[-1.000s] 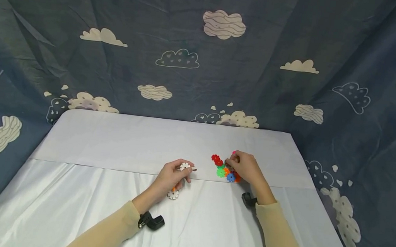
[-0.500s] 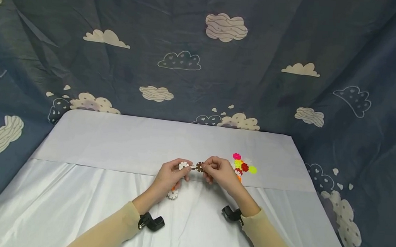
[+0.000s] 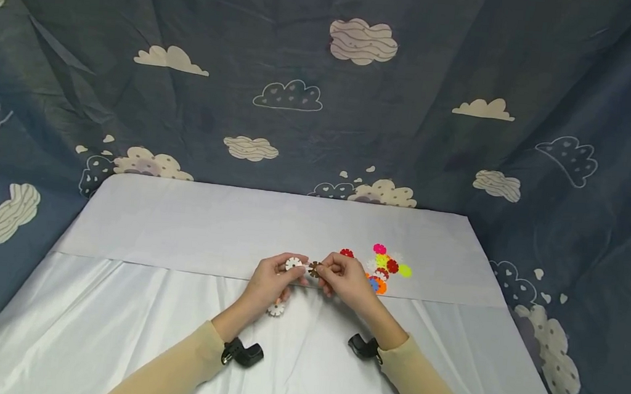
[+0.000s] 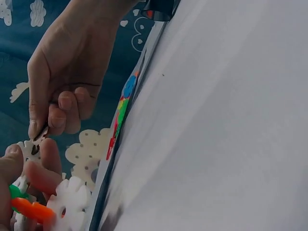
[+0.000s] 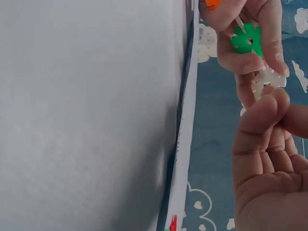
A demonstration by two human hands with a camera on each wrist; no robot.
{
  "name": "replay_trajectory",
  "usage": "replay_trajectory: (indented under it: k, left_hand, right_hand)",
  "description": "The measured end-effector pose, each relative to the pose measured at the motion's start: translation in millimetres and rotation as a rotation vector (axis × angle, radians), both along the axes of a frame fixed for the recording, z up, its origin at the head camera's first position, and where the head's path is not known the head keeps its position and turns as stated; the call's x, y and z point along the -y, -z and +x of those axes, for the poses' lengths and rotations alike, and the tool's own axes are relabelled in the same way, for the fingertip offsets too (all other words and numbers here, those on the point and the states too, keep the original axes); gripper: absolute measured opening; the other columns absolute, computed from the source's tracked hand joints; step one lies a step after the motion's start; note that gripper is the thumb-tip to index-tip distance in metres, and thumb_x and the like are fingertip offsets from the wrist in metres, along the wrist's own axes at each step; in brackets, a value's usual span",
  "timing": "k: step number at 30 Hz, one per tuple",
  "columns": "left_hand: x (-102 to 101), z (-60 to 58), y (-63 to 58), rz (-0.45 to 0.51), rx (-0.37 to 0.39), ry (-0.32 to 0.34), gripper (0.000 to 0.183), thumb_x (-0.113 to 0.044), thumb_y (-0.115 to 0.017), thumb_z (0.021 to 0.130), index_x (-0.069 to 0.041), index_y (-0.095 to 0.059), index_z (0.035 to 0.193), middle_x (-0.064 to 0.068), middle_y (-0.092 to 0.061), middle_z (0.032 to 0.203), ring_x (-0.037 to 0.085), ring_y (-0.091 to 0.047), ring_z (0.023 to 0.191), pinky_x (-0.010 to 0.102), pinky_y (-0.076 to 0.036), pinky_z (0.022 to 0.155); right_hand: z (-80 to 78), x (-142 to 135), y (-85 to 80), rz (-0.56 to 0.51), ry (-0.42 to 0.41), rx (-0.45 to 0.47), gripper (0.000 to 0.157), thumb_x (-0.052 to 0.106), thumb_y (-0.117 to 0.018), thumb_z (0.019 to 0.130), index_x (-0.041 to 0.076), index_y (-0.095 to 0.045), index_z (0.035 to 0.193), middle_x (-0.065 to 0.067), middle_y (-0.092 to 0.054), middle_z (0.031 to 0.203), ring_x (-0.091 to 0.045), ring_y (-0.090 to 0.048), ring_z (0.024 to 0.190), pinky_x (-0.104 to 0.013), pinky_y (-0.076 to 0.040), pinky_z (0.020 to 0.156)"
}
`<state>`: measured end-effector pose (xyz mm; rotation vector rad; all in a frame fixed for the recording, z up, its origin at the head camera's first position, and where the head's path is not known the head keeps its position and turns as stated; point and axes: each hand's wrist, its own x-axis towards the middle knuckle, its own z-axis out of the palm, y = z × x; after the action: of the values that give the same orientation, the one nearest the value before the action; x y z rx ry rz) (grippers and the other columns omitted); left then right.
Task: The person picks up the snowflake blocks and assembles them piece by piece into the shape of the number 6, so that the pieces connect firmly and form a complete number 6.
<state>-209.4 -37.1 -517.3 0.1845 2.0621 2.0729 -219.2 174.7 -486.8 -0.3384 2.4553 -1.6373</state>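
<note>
My left hand [image 3: 265, 284] grips a joined set of notched flower-shaped plastic discs above the white cloth. A white disc [image 3: 293, 262] shows at its fingertips, and another white disc [image 3: 276, 309] hangs below the palm. An orange disc [image 4: 32, 210] and a green disc [image 5: 247, 39] of the set appear in the wrist views. Between thumb and finger, my right hand [image 3: 349, 284] pinches a brown disc [image 3: 314, 269] up against the set's right end. Fingers partly hide that meeting point, so whether the notches interlock I cannot tell.
Right of and behind my right hand lie several loose discs, among them a pink disc [image 3: 380, 249], a yellow-green disc [image 3: 405, 271] and a red disc [image 3: 347, 253]. The table's white cloth [image 3: 180, 223] ends at a dark cloud-print curtain [image 3: 293, 53].
From the loose discs, my right hand has come left with the brown disc and brought it to the set. Over the last half second it edged closer. My left hand has stayed nearly still.
</note>
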Motion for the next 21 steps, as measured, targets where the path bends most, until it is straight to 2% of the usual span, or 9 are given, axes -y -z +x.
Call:
replay_trajectory:
  k: [4, 7, 10, 12, 14, 17, 21]
  left_hand:
    - [-1.0, -1.5, -1.3, 0.031, 0.005, 0.016, 0.041, -0.036, -0.069, 0.105, -0.012, -0.069, 0.138, 0.014, -0.081, 0.097, 0.013, -0.059, 0.050, 0.022, -0.049, 0.047]
    - [-1.5, -3.2, -2.3, 0.129, 0.027, 0.023, 0.047, -0.040, -0.055, 0.112, -0.005, -0.063, 0.143, 0.014, -0.077, 0.118, 0.021, -0.074, 0.075, 0.028, -0.061, 0.058]
    - [-1.8, -4.1, -2.2, 0.223, 0.061, 0.016, 0.054, -0.040, -0.040, 0.116, 0.003, -0.058, 0.145, 0.014, -0.067, 0.134, 0.028, -0.071, 0.108, 0.038, -0.067, 0.075]
    - [-1.9, -4.2, -2.1, 0.253, 0.090, 0.014, 0.058, -0.042, -0.036, 0.117, 0.004, -0.057, 0.145, 0.013, -0.064, 0.138, 0.031, -0.068, 0.118, 0.041, -0.067, 0.084]
    - [-1.9, -4.1, -2.0, 0.278, 0.121, 0.022, 0.061, -0.044, -0.035, 0.117, 0.005, -0.055, 0.146, 0.013, -0.064, 0.139, 0.032, -0.068, 0.122, 0.043, -0.066, 0.090]
    - [-1.8, -4.5, -1.9, 0.281, 0.146, 0.056, 0.061, -0.046, -0.036, 0.116, 0.004, -0.056, 0.146, 0.014, -0.066, 0.138, 0.029, -0.073, 0.117, 0.042, -0.064, 0.095]
    - [-0.2, -5.4, -1.3, 0.172, 0.120, 0.115, 0.049, -0.039, -0.049, 0.114, 0.000, -0.063, 0.140, 0.016, -0.073, 0.129, 0.018, -0.077, 0.101, 0.034, -0.065, 0.086]
  right_hand:
    - [-1.6, 0.8, -0.8, -0.050, 0.015, 0.033, 0.019, 0.015, -0.069, 0.104, -0.001, -0.065, 0.094, -0.022, -0.070, 0.077, -0.014, -0.059, 0.055, -0.025, -0.054, 0.054]
    - [-3.6, 0.0, -0.2, -0.085, 0.008, 0.062, 0.019, 0.016, -0.068, 0.105, -0.002, -0.065, 0.099, -0.025, -0.071, 0.081, -0.013, -0.061, 0.057, -0.025, -0.056, 0.056]
    - [-4.5, -2.3, 2.3, -0.098, 0.002, 0.077, 0.020, 0.016, -0.068, 0.105, -0.004, -0.065, 0.102, -0.026, -0.071, 0.084, -0.014, -0.063, 0.059, -0.026, -0.060, 0.058]
    - [-4.7, -3.8, 4.1, -0.105, 0.005, 0.084, 0.020, 0.016, -0.068, 0.105, -0.004, -0.066, 0.105, -0.025, -0.072, 0.086, -0.014, -0.065, 0.060, -0.028, -0.061, 0.059]
    - [-4.9, -4.8, 5.6, -0.110, 0.011, 0.089, 0.020, 0.016, -0.068, 0.105, -0.004, -0.066, 0.106, -0.024, -0.072, 0.087, -0.015, -0.066, 0.061, -0.028, -0.062, 0.060]
    - [-5.7, -5.1, 6.6, -0.127, 0.022, 0.101, 0.020, 0.016, -0.067, 0.106, -0.004, -0.066, 0.108, -0.024, -0.072, 0.088, -0.014, -0.066, 0.062, -0.029, -0.062, 0.060]
    - [-5.9, -5.2, 6.2, -0.119, 0.032, 0.103, 0.021, 0.016, -0.068, 0.105, -0.004, -0.068, 0.111, -0.021, -0.071, 0.087, -0.014, -0.065, 0.062, -0.027, -0.061, 0.060]
